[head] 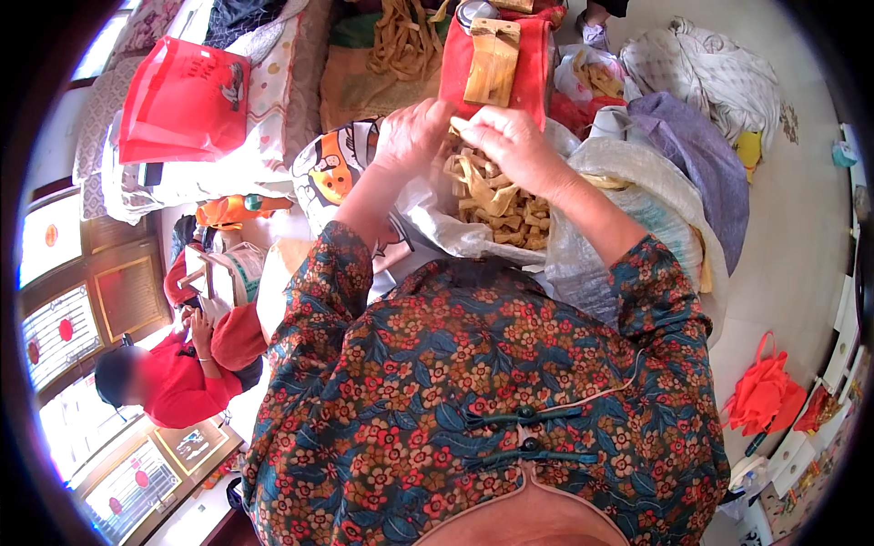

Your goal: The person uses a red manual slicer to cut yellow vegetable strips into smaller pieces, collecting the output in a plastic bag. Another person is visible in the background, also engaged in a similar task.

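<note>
My left hand [414, 140] and my right hand [512, 145] are raised close together over an opened white woven sack [444, 228]. Between the fingertips of my right hand is the end of a tan strip [456, 124]; the fingers of my left hand are curled beside it, and what they hold is hidden. Many short knotted tan pieces [522, 225] fill the sack, with a looser tan strip [483, 188] lying on top. Just beyond my hands, a wooden block [493, 61] with a curved top rests on a red cloth [459, 68].
Long tan strips [406, 41] lie in a heap beyond my left hand. A round tin [476, 12] stands behind the block. At right are a rolled-open woven sack [638, 205] and a plastic bag [594, 75] of tan pieces. A person in red [191, 382] sits at left.
</note>
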{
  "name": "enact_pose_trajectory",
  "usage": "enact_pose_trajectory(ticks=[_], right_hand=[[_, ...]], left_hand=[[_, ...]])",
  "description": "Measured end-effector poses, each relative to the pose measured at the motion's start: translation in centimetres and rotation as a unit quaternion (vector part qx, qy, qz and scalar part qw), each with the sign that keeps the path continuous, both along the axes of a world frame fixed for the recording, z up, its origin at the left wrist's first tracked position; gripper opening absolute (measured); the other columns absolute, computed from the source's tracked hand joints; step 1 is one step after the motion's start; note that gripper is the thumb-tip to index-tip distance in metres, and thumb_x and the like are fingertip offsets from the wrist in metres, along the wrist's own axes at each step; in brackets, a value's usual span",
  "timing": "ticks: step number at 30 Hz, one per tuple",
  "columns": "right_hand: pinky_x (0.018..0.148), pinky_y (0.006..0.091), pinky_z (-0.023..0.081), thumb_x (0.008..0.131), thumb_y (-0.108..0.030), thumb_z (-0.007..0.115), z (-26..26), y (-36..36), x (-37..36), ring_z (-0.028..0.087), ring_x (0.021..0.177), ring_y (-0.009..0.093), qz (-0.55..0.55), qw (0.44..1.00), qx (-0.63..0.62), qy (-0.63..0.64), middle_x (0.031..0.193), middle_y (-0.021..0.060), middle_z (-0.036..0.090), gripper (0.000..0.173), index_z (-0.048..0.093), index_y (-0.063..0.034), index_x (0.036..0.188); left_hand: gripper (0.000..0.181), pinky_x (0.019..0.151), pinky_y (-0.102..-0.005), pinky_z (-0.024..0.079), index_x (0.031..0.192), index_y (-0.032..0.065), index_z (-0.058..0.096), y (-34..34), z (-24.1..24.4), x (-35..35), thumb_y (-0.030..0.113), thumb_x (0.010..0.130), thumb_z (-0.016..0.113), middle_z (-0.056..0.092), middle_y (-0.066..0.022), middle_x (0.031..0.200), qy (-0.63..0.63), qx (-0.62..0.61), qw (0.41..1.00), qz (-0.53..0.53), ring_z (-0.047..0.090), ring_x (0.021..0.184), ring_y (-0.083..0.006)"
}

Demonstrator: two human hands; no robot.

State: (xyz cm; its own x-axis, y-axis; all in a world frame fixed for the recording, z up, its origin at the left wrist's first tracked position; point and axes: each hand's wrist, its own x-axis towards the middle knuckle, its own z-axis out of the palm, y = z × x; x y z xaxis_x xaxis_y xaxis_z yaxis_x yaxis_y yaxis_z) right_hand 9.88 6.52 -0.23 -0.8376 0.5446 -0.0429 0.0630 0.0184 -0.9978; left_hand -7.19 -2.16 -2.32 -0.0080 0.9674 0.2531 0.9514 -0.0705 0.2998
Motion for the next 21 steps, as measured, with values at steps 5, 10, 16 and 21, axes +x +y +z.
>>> enact_pose_trajectory(ticks=[5,10,16,21], right_hand=[[0.053,0.0205,0.037,0.086,-0.020,0.063,0.3,3.5,0.7,0.046,0.059,0.002,-0.079,0.990,0.068,-0.100,0.064,-0.0043,0.056,0.019,0.065,-0.0013,0.085],[0.049,0.0264,0.039,0.082,-0.024,0.066,-1.9,5.2,0.2,0.048,0.052,0.007,-0.163,0.981,0.103,-0.023,0.057,0.0044,0.056,0.026,0.062,0.0013,0.077],[0.051,0.0252,0.039,0.086,-0.023,0.062,-1.6,5.4,-0.1,0.051,0.055,0.008,-0.188,0.967,0.160,-0.066,0.062,0.0019,0.059,0.022,0.063,-0.0007,0.084],[0.064,0.0450,0.046,0.088,-0.032,0.052,-3.1,5.0,0.3,0.059,0.072,0.038,-0.103,0.934,0.292,-0.177,0.074,0.0208,0.060,0.031,0.061,-0.0032,0.081]], left_hand=[[0.016,0.052,-0.0226,0.040,0.105,0.0083,0.050,1.8,0.9,1.2,0.020,0.095,0.046,0.045,0.0022,0.069,-0.479,-0.111,0.867,0.080,0.042,0.057,-0.0088],[0.021,0.053,-0.0187,0.038,0.105,0.0056,0.052,3.5,1.6,1.4,0.024,0.096,0.046,0.041,0.0051,0.067,-0.696,-0.118,0.702,0.088,0.038,0.056,-0.0045],[0.025,0.055,-0.0201,0.038,0.097,0.0042,0.060,5.4,1.3,0.7,0.027,0.090,0.054,0.048,0.0042,0.066,-0.504,-0.100,0.845,0.148,0.044,0.059,-0.0048],[0.032,0.071,-0.0380,0.048,0.090,0.0036,0.063,5.3,0.6,0.9,0.033,0.083,0.052,0.064,-0.0168,0.078,-0.287,-0.130,0.932,0.181,0.062,0.076,-0.0308]])
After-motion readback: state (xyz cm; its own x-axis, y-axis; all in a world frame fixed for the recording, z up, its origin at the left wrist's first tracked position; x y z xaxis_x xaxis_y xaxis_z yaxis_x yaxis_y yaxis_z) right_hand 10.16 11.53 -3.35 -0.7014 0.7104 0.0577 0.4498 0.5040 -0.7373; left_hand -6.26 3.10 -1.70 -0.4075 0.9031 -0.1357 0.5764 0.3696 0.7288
